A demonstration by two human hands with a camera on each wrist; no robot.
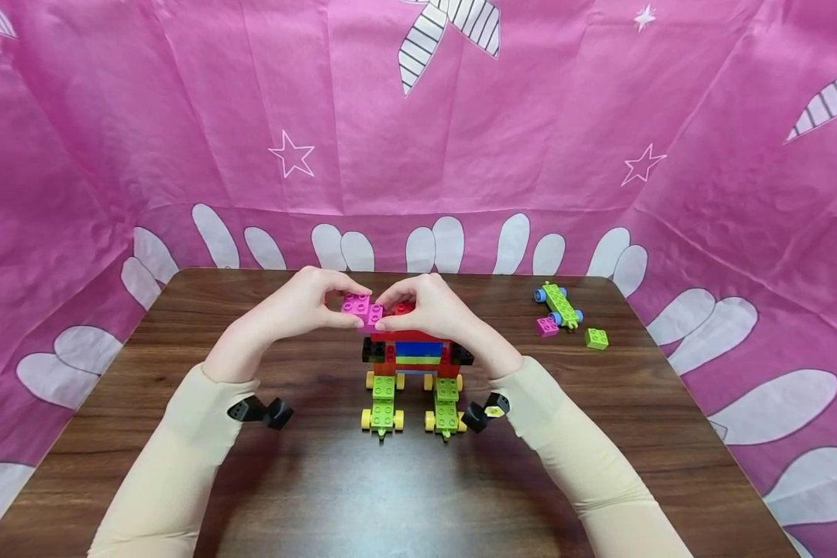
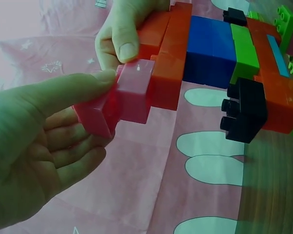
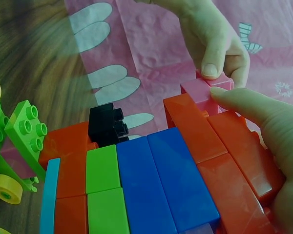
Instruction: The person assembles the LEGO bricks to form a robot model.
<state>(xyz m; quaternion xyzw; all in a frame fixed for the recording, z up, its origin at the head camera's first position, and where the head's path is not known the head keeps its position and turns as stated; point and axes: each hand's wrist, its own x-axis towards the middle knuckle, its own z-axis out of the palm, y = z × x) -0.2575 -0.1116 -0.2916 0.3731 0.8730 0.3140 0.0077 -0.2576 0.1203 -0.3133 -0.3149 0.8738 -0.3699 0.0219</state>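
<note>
My left hand (image 1: 305, 306) pinches a pink toy building brick (image 1: 355, 303) between thumb and fingers, at the upper left of a built brick figure. This brick overlaps the edge of a second, lower pink brick (image 2: 136, 92), which sits beside the figure's top red bricks (image 3: 193, 126). My right hand (image 1: 434, 308) reaches over the red top, its thumb and finger gripping the lower pink brick from the other side. Below come blue bricks (image 1: 418, 348), lime bricks (image 3: 105, 195), black side bricks (image 2: 249, 109) and two lime wheeled bases (image 1: 383, 403) with yellow wheels.
On the brown table (image 1: 321, 480), to the right, lie a lime wheeled base (image 1: 559, 304) with blue wheels, a loose pink brick (image 1: 547, 326) and a lime brick (image 1: 596, 339). A pink patterned cloth (image 1: 363, 139) hangs behind and at both sides.
</note>
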